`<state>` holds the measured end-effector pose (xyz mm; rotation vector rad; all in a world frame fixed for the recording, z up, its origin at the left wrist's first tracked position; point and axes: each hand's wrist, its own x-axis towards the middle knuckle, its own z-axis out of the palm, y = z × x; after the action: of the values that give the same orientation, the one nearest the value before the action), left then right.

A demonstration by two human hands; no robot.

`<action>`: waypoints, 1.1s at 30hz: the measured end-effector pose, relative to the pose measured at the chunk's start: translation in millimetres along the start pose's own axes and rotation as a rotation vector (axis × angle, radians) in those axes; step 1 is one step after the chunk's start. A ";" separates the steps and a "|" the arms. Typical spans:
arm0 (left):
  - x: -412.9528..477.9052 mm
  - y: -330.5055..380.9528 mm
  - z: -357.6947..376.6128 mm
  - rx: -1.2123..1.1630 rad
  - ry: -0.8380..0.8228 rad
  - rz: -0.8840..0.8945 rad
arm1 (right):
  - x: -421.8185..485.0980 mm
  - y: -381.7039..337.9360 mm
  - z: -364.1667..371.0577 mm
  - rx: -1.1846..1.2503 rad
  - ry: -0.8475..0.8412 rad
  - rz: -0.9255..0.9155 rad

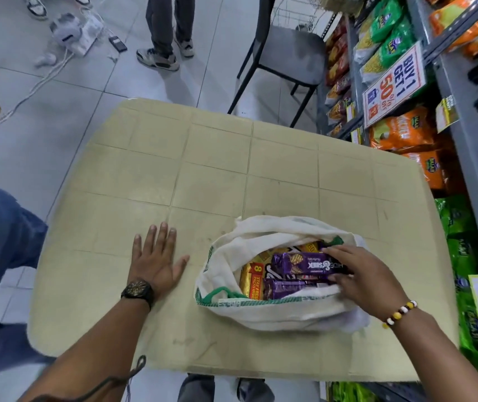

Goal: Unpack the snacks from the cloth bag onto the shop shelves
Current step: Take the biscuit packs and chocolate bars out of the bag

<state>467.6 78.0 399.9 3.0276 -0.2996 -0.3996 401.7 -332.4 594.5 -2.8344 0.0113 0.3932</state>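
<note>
Purple biscuit pack [304, 264] on top of the heap inside the white cloth bag [275, 313], lying crosswise. Holds its right end in the right grip [368, 282], fingers curled over the top, thumb at the near edge. Beside it in the bag, a second purple pack [282, 289] and a gold pack [250, 281] marked with an 8. Bag slumped mouth-up on the near right part of the beige tiled desk [217, 169]. Rests the left grip [156, 262] flat on the desk left of the bag, fingers spread straight, holding nothing; black watch [138, 290] on that wrist, bead bracelet [400, 313] on the other. To the right, shop shelves [463, 91] packed with orange snack bags [400, 132] and green bags [463, 250], a "Buy 1 Get 1" sign [392, 84] in front. Beyond the desk, a dark chair [290, 50] and a bystander's shoes [159, 58] on the pale floor
</note>
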 end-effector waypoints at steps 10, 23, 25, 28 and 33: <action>-0.4 0.7 0.2 -0.022 0.010 -0.007 | 54.7 -60.6 -16.7 0.062 0.112 -0.049; -0.4 -2.4 5.8 -0.051 0.068 0.023 | 219.9 -138.3 72.2 -0.128 -0.076 -0.128; 1.3 -3.6 7.8 -0.059 0.074 0.021 | 230.2 -140.8 88.8 -0.156 -0.125 -0.127; 1.8 -3.6 8.7 -0.061 0.080 0.025 | 237.4 -144.6 97.1 -0.194 -0.150 -0.115; 2.9 -4.5 7.3 -0.067 0.060 0.029 | 214.1 -147.1 72.0 -0.098 -0.072 -0.090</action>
<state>469.2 81.4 391.7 2.9596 -0.3188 -0.3101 595.5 -164.8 510.6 -2.9020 -0.1542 0.4880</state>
